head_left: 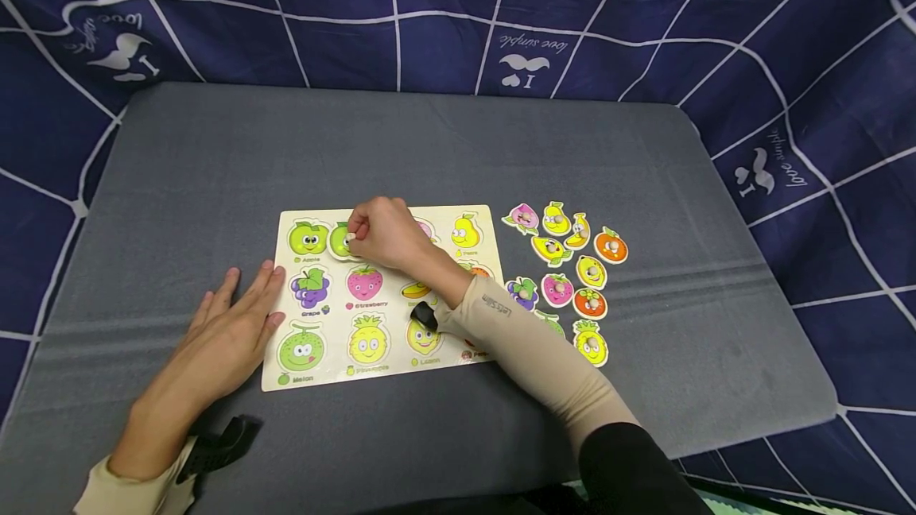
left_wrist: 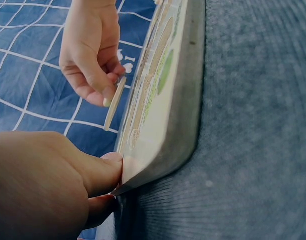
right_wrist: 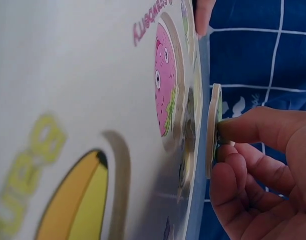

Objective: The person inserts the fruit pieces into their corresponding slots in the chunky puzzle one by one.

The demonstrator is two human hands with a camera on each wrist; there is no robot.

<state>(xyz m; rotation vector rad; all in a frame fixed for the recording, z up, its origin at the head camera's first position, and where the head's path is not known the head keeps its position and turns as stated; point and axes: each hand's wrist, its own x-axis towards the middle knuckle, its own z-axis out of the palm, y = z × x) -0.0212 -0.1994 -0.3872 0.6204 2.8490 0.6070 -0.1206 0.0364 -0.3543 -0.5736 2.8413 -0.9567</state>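
My right hand point(head_left: 386, 233) pinches the green piece point(head_left: 339, 244), likely light and stiff, by its knob point(head_left: 351, 237), best grip, at the board's point(head_left: 336, 340) eleven o'clock, left hand point(head_left: 229, 340) spread at nine.

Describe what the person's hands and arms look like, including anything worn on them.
The left hand and right hand are ungloved. The left beige sleeve has a black strap by the wrist. The right beige sleeve carries small dark lettering, with a black outer sleeve higher up and a small black attachment at the wrist.
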